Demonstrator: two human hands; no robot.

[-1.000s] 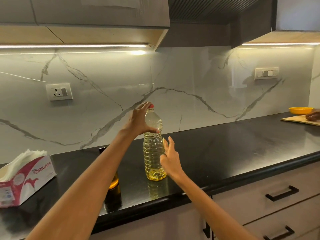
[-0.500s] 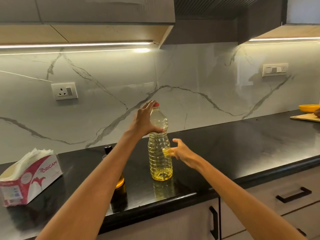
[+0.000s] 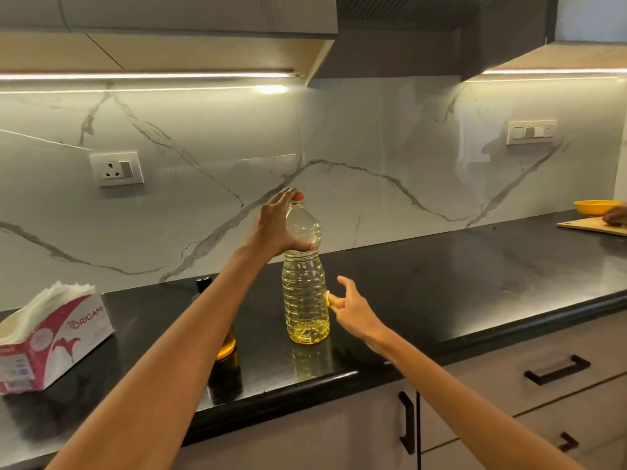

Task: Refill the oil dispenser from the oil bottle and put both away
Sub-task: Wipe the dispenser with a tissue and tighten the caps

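Note:
A clear plastic oil bottle (image 3: 305,300) with a red cap stands upright on the black counter (image 3: 441,283), holding pale yellow oil. My left hand (image 3: 274,228) grips its shoulder, thumb across the front and fingers reaching up behind the neck to the cap. My right hand (image 3: 353,310) is at the bottle's lower right side, its fingertips against the ribbed wall and its thumb raised. The oil dispenser (image 3: 226,344), a glass bottle with a dark top and amber oil, stands left of the bottle, mostly hidden behind my left forearm.
A red and white tissue box (image 3: 54,340) sits at the counter's left. At the far right lie a wooden cutting board (image 3: 590,227) and a yellow bowl (image 3: 590,205), with another person's hand (image 3: 615,215) on the board. Drawers with black handles (image 3: 556,369) are below.
My right hand turned from upright beside the bottle to reaching in with its fingertips against the bottle's lower right side. My left hand kept its grip on the bottle's shoulder.

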